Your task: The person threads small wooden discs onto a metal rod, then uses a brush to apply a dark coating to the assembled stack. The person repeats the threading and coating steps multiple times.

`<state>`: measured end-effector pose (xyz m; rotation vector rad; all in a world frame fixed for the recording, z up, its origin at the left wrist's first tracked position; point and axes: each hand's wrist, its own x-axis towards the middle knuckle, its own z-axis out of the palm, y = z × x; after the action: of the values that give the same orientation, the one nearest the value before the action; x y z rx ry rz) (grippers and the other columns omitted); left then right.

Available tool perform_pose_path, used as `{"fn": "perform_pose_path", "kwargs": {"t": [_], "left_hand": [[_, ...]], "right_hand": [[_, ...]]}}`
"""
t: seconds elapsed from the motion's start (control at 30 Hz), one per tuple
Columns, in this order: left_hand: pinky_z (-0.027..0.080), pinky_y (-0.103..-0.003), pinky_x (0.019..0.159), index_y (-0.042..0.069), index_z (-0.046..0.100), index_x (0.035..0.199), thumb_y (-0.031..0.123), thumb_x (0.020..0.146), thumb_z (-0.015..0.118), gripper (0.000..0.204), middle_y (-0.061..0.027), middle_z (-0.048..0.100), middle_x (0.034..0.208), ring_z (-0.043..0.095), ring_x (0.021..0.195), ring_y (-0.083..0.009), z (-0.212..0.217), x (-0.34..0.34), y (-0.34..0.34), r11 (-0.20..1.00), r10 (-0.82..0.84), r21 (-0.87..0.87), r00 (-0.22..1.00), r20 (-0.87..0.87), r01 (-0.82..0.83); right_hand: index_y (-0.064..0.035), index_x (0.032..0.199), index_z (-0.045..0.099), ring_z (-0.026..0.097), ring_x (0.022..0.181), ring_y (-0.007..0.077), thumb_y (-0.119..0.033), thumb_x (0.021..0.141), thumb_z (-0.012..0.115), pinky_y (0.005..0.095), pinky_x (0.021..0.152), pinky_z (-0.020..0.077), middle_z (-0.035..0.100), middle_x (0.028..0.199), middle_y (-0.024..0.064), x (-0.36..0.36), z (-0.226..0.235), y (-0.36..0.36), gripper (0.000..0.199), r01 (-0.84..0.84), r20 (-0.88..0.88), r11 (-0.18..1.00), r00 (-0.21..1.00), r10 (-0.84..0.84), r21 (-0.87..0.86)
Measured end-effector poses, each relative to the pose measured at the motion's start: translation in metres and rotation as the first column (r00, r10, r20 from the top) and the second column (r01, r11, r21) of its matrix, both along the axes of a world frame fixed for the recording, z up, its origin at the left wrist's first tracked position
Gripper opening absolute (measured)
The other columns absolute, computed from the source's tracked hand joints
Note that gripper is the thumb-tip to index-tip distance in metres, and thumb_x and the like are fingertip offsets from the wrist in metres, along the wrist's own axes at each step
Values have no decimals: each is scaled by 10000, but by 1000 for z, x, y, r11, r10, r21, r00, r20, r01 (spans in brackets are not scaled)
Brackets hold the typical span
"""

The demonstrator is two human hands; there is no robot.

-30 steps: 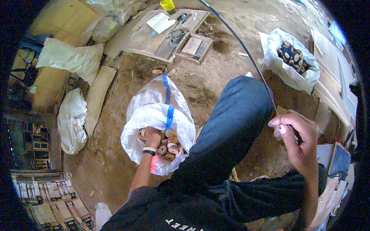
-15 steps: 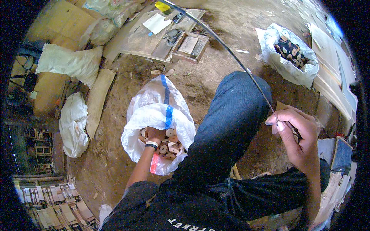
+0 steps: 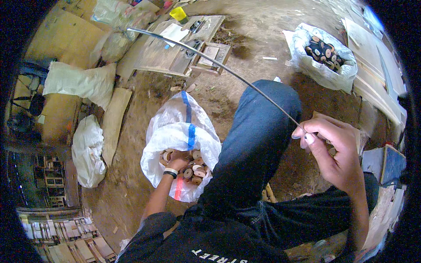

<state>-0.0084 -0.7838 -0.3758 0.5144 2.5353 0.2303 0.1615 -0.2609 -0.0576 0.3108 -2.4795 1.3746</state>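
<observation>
Between the thumb and fingers of my right hand (image 3: 334, 151), one end of a long thin metal rod (image 3: 239, 76) is pinched. The rod slants up and left over my raised knee, its far tip free, with nothing threaded on it that I can see. My left hand (image 3: 179, 160) is down inside a white woven sack (image 3: 163, 135) with blue and red stripes. Around it lie several small round wooden discs (image 3: 197, 171) with holes in their middles. Its fingers are hidden among the discs and the sack's folds.
Ahead on the dirt floor lies a wooden board (image 3: 153, 55) with a small wooden tray (image 3: 226, 52) and a yellow cup (image 3: 178, 14). Another white sack (image 3: 294, 51) of dark and pale discs stands far right, beside stacked sheets (image 3: 372, 83). Filled sacks (image 3: 87, 151) lie left.
The rod's far tip has swung left and lower, so it lies flatter. My right hand has shifted slightly left. My left hand stays in the sack, and the whole view has tilted a little.
</observation>
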Motion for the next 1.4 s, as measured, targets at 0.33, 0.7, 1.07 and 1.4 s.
{"fn": "perform_pose_path", "kwargs": {"t": [0.33, 0.7, 1.07, 1.4], "left_hand": [[556, -515, 825, 14, 740, 938, 343, 923, 554, 378, -255, 733, 950, 732, 904, -402, -47, 3, 25, 973, -49, -225, 998, -28, 42], [554, -394, 784, 94, 715, 1205, 584, 852, 725, 604, -78, 733, 982, 673, 850, -273, 41, 3, 3, 927, 245, 147, 852, 464, -346], [505, -375, 874, 88, 521, 1420, 418, 863, 741, 684, -143, 576, 1262, 539, 1122, -310, 204, 40, 151, -416, -313, 337, 481, 819, -844], [534, -403, 896, 75, 541, 1389, 358, 819, 778, 679, -180, 568, 1258, 556, 1092, -323, 298, -4, 230, -567, -464, 494, 751, 469, -659]], "right_hand": [[1, 979, 661, 719, 788, 272, 14, 928, 583, 357, 714, 550, 728, 889, 126, 0, 2, -3, 94, 3, 15, 1000, 1000, -4, 10], [-4, 1046, 676, 714, 789, 266, -13, 971, 588, 363, 722, 554, 731, 922, 135, 1, -3, 0, 116, -63, 59, 996, 996, 67, -63], [-226, 1518, 540, 527, 683, 215, -72, 814, 637, 336, 690, 477, 458, 732, 48, -3, -16, -15, 728, -300, 207, 953, 936, 286, 37], [-160, 1441, 597, 637, 712, 328, 104, 813, 600, 385, 689, 533, 642, 828, 153, -6, -32, -30, 681, -175, 93, 978, 982, 165, 114]]}}
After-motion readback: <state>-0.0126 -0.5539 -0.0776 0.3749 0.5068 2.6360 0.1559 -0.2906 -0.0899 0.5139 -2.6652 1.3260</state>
